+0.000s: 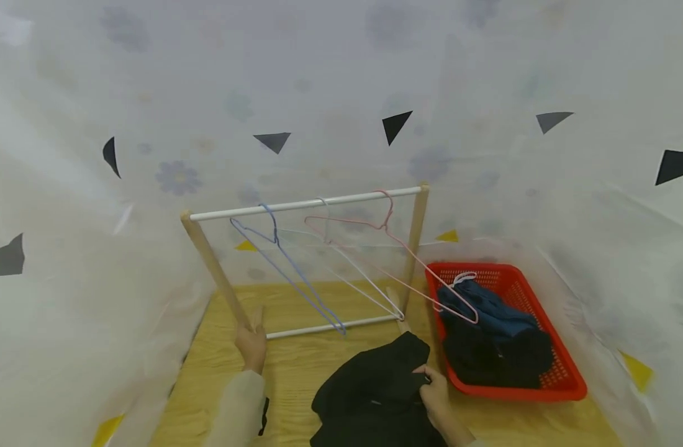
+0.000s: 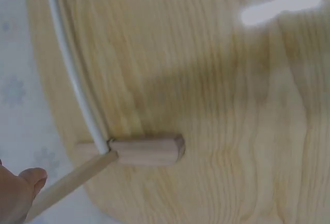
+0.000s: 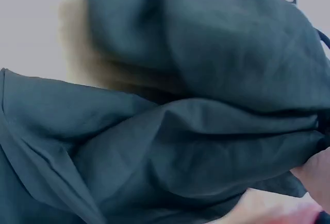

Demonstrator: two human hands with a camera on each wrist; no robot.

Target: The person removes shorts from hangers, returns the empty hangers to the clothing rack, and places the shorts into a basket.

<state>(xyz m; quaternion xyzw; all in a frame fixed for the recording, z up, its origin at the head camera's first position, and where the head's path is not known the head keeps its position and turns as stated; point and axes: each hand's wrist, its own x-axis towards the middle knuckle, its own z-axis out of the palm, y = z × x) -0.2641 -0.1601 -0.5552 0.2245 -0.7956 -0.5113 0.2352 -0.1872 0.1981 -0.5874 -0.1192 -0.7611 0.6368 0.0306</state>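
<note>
Beside the lower end of the left wooden post of a clothes rack (image 1: 217,273) is my left hand (image 1: 252,347), gripping the post. In the left wrist view its thumb (image 2: 32,177) lies against that post (image 2: 77,178), and the other fingers are hidden. My right hand (image 1: 435,394) pinches the edge of a black garment (image 1: 369,385), which spreads bunched over the table in front of the rack. Folds of this dark cloth (image 3: 216,152) fill most of the right wrist view. Blue (image 1: 297,267), white (image 1: 364,273) and pink (image 1: 408,254) hangers hang from the rack's top bar.
A red plastic basket (image 1: 570,388) stands at the right, with a blue garment (image 1: 487,307) and black cloth (image 1: 492,360) inside. The pink hanger's lower corner overlaps the basket in the head view. Pale patterned sheeting (image 1: 330,74) surrounds the wooden table (image 1: 207,372).
</note>
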